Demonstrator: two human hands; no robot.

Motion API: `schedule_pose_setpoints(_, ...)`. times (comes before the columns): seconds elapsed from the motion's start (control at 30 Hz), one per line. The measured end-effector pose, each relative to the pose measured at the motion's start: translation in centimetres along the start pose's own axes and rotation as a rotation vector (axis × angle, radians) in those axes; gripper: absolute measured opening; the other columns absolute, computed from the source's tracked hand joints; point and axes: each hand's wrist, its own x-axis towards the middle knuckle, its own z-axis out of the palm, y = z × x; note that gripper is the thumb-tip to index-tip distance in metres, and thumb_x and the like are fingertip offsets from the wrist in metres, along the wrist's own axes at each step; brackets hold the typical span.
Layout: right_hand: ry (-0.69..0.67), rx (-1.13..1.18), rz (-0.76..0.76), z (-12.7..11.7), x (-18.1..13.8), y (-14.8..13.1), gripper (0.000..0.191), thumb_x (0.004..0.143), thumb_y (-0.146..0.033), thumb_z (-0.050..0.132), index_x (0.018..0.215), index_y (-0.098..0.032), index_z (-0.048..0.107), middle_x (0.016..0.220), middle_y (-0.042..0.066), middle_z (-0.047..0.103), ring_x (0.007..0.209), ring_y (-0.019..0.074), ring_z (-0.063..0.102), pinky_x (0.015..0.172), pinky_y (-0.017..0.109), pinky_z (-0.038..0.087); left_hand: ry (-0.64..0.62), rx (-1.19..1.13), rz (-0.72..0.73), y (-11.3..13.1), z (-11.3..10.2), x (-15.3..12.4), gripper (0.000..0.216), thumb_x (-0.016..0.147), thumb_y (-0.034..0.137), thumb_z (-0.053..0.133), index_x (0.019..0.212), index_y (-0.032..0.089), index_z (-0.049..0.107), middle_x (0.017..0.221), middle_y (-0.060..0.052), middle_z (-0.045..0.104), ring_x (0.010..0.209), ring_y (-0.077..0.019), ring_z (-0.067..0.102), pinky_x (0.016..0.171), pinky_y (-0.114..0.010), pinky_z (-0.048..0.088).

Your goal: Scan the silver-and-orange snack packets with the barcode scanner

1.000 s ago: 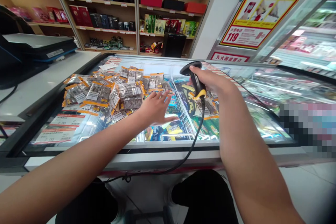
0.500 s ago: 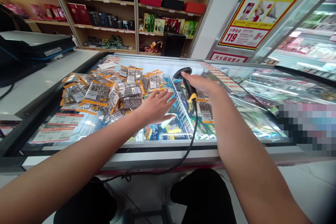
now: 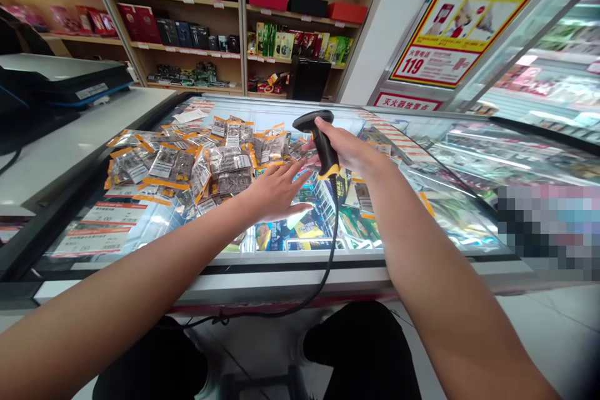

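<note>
Our right hand (image 3: 349,149) is curled shut around the handle of a barcode scanner (image 3: 325,150), just off the middle of our view toward one o'clock. The scanner is black, with a wide, flat head on top and a bright yellow band at the foot of its handle. Its head tips toward eleven o'clock. A black cord (image 3: 335,219) hangs from the handle, drops toward six o'clock and bends off toward seven.

Our right thumb lies up by the head, and some of the fingers are hidden behind the handle. Our left hand (image 3: 276,190) is spread out, palm down, with its thumb pointing to three o'clock. We cannot tell if it touches the glass top (image 3: 154,215) of the chest freezer (image 3: 281,280). One small orange-edged packet (image 3: 274,147) lies just past its fingers, at twelve o'clock from the hand. A heap of packets (image 3: 229,162), see-through with orange ends and white labels, sits on the glass at nine o'clock. Price tags (image 3: 107,219) show at eight o'clock.
</note>
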Motion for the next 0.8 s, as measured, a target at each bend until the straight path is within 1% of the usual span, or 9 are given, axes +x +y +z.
schedule_pose_setpoints(0.1, 0.095, -0.087, 0.039, -0.8, 0.8, 0.0, 0.051, 0.098, -0.071, 0.049, 0.099, -0.022, 0.062, 0.08, 0.009, 0.075, 0.063, 0.0239, 0.073, 0.055, 0.033, 0.058, -0.051, -0.043, -0.017, 0.0, 0.0, 0.1, 0.088, 0.101, 0.072, 0.023, 0.166, 0.014, 0.021, 0.173, -0.021, 0.016, 0.158, -0.038, 0.026, 0.124, -0.052, 0.025)
schedule_pose_setpoints(0.17, 0.1, -0.155, 0.056, -1.6, 1.0, -0.2, 0.051, 0.098, -0.071, 0.049, 0.094, -0.021, 0.062, 0.076, 0.01, 0.075, 0.058, 0.0238, 0.071, 0.053, 0.033, 0.056, -0.071, -0.079, -0.039, 0.0, 0.0, 0.3, 0.09, 0.1, 0.074, 0.021, 0.167, 0.014, 0.02, 0.174, -0.021, 0.015, 0.159, -0.0377, 0.024, 0.126, -0.053, 0.023)
schedule_pose_setpoints(0.3, -0.01, -0.16, 0.012, -3.0, 0.5, -0.7, 0.046, 0.101, -0.063, 0.05, 0.086, -0.021, 0.061, 0.065, 0.008, 0.07, 0.051, 0.0215, 0.066, 0.051, 0.033, 0.056, -0.123, -0.12, -0.043, -0.3, 0.1, 0.7, 0.096, 0.097, 0.077, 0.021, 0.167, 0.011, 0.017, 0.174, -0.022, 0.011, 0.16, -0.0384, 0.018, 0.128, -0.054, 0.019)
schedule_pose_setpoints(0.4, -0.079, -0.099, -0.033, -3.3, -0.4, -0.6, 0.043, 0.101, -0.058, 0.054, 0.081, -0.02, 0.061, 0.065, 0.006, 0.067, 0.053, 0.0183, 0.064, 0.051, 0.03, 0.056, -0.145, -0.161, -0.049, -0.2, -0.1, 0.9, 0.099, 0.096, 0.08, 0.021, 0.167, 0.011, 0.018, 0.174, -0.021, 0.009, 0.161, -0.0382, 0.013, 0.128, -0.057, 0.017)
schedule_pose_setpoints(0.5, -0.116, -0.009, -0.043, -3.4, -1.1, 0.1, 0.039, 0.097, -0.056, 0.063, 0.08, -0.021, 0.061, 0.065, 0.003, 0.064, 0.052, 0.0155, 0.06, 0.047, 0.026, 0.052, -0.132, -0.259, -0.116, 0.6, -0.5, 1.5, 0.097, 0.096, 0.081, 0.018, 0.166, 0.013, 0.022, 0.174, -0.019, 0.011, 0.161, -0.0377, 0.011, 0.128, -0.058, 0.019)
schedule_pose_setpoints(0.6, -0.104, -0.021, -0.006, -4.1, -1.6, 0.6, 0.038, 0.091, -0.056, 0.07, 0.078, -0.022, 0.061, 0.064, 0.003, 0.063, 0.049, 0.015, 0.056, 0.042, 0.026, 0.048, -0.092, -0.351, -0.194, 1.7, -0.7, 2.9, 0.097, 0.095, 0.082, 0.017, 0.165, 0.017, 0.024, 0.174, -0.019, 0.014, 0.161, -0.0376, 0.011, 0.125, -0.059, 0.025)
schedule_pose_setpoints(0.7, -0.119, -0.077, 0.044, -5.3, -2.2, 0.7, 0.041, 0.093, -0.056, 0.066, 0.075, -0.021, 0.058, 0.062, 0.003, 0.062, 0.045, 0.0138, 0.052, 0.038, 0.025, 0.043, -0.043, -0.364, -0.228, 2.5, -0.3, 4.6, 0.095, 0.094, 0.083, 0.014, 0.164, 0.018, 0.024, 0.173, -0.02, 0.019, 0.16, -0.0376, 0.018, 0.123, -0.06, 0.031)
schedule_pose_setpoints(0.8, -0.152, -0.11, 0.064, -6.3, -2.6, 0.7, 0.041, 0.095, -0.057, 0.063, 0.077, -0.02, 0.06, 0.06, 0.002, 0.06, 0.044, 0.0128, 0.05, 0.038, 0.024, 0.042, -0.022, -0.317, -0.194, 2.6, 0.4, 5.6, 0.097, 0.095, 0.081, 0.015, 0.165, 0.014, 0.022, 0.173, -0.023, 0.017, 0.16, -0.0388, 0.02, 0.123, -0.057, 0.031)
